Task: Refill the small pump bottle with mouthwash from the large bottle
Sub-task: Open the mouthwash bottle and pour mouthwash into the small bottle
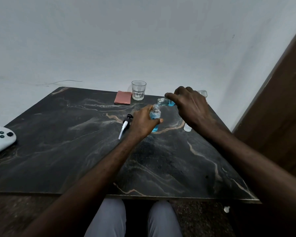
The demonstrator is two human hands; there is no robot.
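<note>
My left hand (pixel 143 121) grips the small clear bottle (pixel 155 115), which stands upright on the dark marble table (pixel 75 134) with blue mouthwash inside and its neck uncovered. My right hand (pixel 192 106) holds the large bottle (pixel 166 101) tipped on its side, its mouth just above the small bottle's neck; blue liquid sits in its neck. Most of the large bottle is hidden behind my hand. The black-and-white pump head (pixel 125 124) lies on the table just left of my left hand.
An empty drinking glass (pixel 138 90) and a folded pink cloth (pixel 123 97) stand at the table's far edge by the wall. A white cap (pixel 187 127) sits under my right wrist. A white device (pixel 0 138) lies at the left edge. A wooden door is at the right.
</note>
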